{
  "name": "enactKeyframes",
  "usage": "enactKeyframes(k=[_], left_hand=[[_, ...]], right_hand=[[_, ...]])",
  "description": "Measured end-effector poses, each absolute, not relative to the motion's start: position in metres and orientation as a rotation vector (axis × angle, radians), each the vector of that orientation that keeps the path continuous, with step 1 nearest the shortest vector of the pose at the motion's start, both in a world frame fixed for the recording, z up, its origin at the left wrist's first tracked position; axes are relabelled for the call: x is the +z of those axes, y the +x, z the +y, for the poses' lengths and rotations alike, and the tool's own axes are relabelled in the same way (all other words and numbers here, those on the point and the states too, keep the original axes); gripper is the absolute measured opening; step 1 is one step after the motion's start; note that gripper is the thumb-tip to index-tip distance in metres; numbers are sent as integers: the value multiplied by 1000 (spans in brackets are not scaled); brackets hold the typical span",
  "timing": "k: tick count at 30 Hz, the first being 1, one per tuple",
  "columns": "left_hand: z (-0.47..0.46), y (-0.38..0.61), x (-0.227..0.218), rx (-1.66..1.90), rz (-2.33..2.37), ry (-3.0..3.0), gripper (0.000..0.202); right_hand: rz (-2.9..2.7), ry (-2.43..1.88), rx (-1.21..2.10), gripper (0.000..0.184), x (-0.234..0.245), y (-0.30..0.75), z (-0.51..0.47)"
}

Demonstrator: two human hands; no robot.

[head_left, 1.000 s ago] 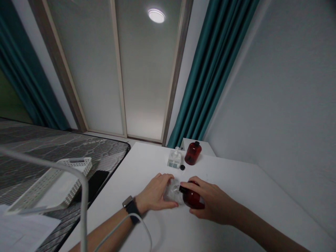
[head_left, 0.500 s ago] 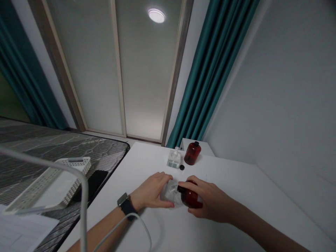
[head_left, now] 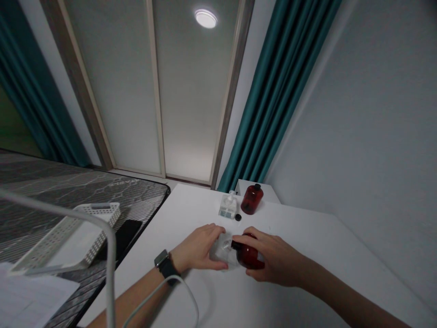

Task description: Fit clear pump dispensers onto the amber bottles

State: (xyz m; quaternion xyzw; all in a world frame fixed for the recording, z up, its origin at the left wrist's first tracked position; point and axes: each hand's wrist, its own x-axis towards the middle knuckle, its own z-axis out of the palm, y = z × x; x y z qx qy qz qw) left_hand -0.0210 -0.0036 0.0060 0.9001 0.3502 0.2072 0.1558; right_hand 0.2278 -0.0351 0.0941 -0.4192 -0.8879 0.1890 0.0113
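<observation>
My left hand (head_left: 203, 249), with a watch on its wrist, is wrapped round a clear bottle (head_left: 223, 251) on the white table. In my right hand (head_left: 269, 258) a dark red bottle (head_left: 250, 256) lies tilted, its black neck pointing left over the clear bottle's mouth. Whether liquid runs between them is too small to make out. Behind my hands stands a second dark red bottle (head_left: 252, 199) with a black top. Left of it is a clear square pump bottle (head_left: 228, 206), and a small black cap (head_left: 238, 217) lies between the two.
A white perforated basket (head_left: 68, 239) sits on the grey patterned surface at left, beside a black flat object (head_left: 128, 237) and paper sheets (head_left: 34, 296). A white cable (head_left: 111, 255) crosses the lower left foreground. Behind the table are a teal curtain (head_left: 262, 114) and a white box (head_left: 269, 193).
The whole view has shifted very slightly. My hands and both held bottles keep nearly the same pose.
</observation>
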Motion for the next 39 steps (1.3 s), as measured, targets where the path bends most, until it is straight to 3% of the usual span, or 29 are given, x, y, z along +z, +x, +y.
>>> enactKeyframes(k=[39], left_hand=[[-8,-14,2,658,996,2456,68]], right_hand=[[-2835,-1369,582,73,109,227,-34]])
